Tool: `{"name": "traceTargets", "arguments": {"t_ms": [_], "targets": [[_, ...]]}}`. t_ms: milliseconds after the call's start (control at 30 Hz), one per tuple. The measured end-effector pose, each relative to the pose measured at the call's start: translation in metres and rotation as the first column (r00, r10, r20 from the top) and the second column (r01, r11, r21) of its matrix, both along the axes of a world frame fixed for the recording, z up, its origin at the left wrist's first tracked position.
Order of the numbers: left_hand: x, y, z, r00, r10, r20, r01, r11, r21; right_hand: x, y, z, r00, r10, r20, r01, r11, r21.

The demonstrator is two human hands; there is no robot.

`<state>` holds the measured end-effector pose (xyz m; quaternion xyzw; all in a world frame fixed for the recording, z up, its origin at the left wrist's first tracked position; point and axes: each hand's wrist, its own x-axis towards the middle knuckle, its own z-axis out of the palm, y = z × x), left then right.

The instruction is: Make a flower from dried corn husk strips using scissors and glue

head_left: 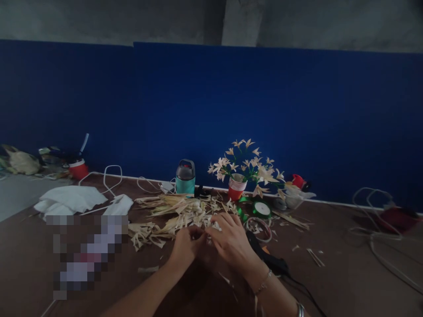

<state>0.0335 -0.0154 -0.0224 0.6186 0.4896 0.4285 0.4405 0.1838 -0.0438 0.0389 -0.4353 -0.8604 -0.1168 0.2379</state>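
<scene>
Both hands meet over the brown table (333, 281), just in front of a heap of pale dried husk strips (172, 211). My left hand (185, 245) is curled, its fingertips pinched against the right hand's. My right hand (231, 240) bends over a small pale piece between the two hands; what that piece is cannot be made out. A bracelet sits on the right wrist. Behind the husks a red paper cup (236, 187) holds handmade cream flowers (246, 165).
A green ribbon roll (261, 209) lies right of the husks, a black glue gun (269, 259) with its cord by my right wrist. A teal jar (185, 177), white cloths (71, 198), white cables (376, 237) and a red container (78, 169) stand along the blue wall.
</scene>
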Motion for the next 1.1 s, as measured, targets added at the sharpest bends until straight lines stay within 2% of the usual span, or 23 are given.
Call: {"name": "traceTargets", "arguments": {"t_ms": [300,833,1100], "targets": [[0.001,-0.004,0.005,0.996,0.052,-0.072,-0.047,0.997,0.067,-0.001,0.000,0.002,0.999,-0.023,0.043,0.025,0.999,-0.045],[-0.001,-0.010,0.017,0.983,0.108,-0.152,-0.070,0.970,0.233,-0.002,0.001,-0.001,0.986,-0.048,-0.158,0.033,0.995,-0.096],[-0.003,-0.014,0.020,0.974,0.132,-0.182,-0.058,0.930,0.363,-0.004,-0.001,0.002,0.976,-0.079,-0.204,0.063,0.994,-0.088]]}}
